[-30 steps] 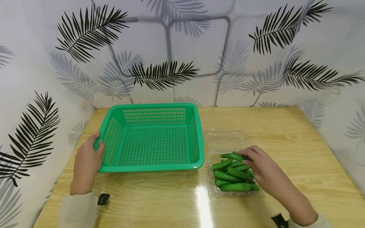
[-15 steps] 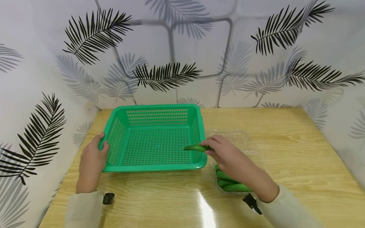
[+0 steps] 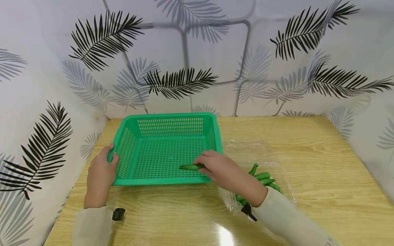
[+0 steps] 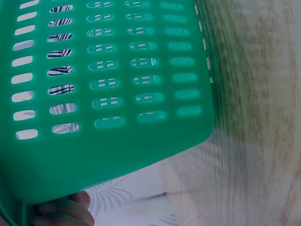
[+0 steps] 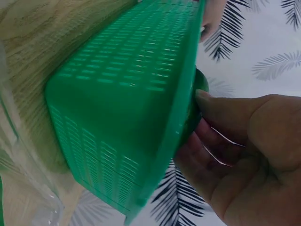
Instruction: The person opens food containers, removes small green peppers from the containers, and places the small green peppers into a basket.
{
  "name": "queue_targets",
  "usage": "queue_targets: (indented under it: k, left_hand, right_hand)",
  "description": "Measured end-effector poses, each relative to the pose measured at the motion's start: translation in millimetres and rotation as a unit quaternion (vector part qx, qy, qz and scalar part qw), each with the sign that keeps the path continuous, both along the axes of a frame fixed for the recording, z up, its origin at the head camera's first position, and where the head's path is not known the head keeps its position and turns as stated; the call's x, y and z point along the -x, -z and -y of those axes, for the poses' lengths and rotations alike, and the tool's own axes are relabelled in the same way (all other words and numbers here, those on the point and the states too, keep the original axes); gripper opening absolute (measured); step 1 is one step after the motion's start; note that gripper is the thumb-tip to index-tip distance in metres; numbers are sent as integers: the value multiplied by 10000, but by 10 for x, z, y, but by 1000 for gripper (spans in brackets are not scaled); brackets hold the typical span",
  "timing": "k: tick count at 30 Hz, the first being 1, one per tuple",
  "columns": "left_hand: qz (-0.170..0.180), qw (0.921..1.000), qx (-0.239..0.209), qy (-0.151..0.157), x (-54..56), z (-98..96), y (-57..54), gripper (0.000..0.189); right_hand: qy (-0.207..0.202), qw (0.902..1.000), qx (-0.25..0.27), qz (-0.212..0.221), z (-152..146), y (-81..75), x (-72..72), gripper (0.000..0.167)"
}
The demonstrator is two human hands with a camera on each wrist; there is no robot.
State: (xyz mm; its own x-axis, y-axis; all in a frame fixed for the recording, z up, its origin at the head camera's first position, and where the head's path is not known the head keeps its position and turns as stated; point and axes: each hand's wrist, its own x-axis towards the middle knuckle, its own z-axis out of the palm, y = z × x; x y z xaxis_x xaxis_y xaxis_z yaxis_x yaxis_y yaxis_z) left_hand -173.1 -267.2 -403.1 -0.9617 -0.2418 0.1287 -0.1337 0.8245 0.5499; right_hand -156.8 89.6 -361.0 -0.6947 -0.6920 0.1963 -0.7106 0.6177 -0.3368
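A green plastic basket [image 3: 172, 181] with slotted walls stands on the table, with no peppers visible in it. My left hand [image 3: 101, 171] grips its left rim; the left wrist view shows those fingers [image 4: 70, 212] partly hidden behind the rim. Over the basket's front right part, my right hand [image 3: 217, 169] pinches a green chili pepper [image 3: 189, 167] by one end, its other end pointing left. In the right wrist view the basket rim covers most of that pepper [image 5: 201, 81]. Several more green peppers [image 3: 263, 176] lie in a clear plastic box [image 3: 287, 184], partly hidden by the right forearm.
The clear lid [image 3: 246, 150] of the box lies folded back behind it, close to the basket's right side. The wooden table [image 3: 323, 177] meets a leaf-patterned wall covering [image 3: 197, 51] at the back and sides.
My right hand has lifted a pepper from the clear box and carried it left, across the basket's right rim. The left hand keeps its hold on the basket.
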Motion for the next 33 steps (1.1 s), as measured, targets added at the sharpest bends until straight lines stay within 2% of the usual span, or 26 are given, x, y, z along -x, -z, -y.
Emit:
queue_targets:
  k: [7,15,19,25,30,33]
  left_hand:
    - [-58,10000,61,-11,-1,-5,-15,47]
    - [55,10000,21,-58,2,-12,-18,47]
    - [92,9999,10,-53,-1,-22,-6,48]
    - [61,9999,-8,-83,-13,-35,-4,47]
    - [67,9999,21,-89,-18,-41,-1,47]
    - [42,10000,23,-82,-18,-49,-10,47]
  right_hand:
    - [-3,9933,-604,981,124,59,158,21]
    - [-2,9702,-1320,2034,249,78,336,22]
    - [50,9605,-1512,2337,300,123,409,20]
    - [87,9500,-1776,2566,370,248,520,18]
    - [269,9404,-1798,2875,411,340,556,20]
    - [338,9378,-1767,2970,419,357,559,22]
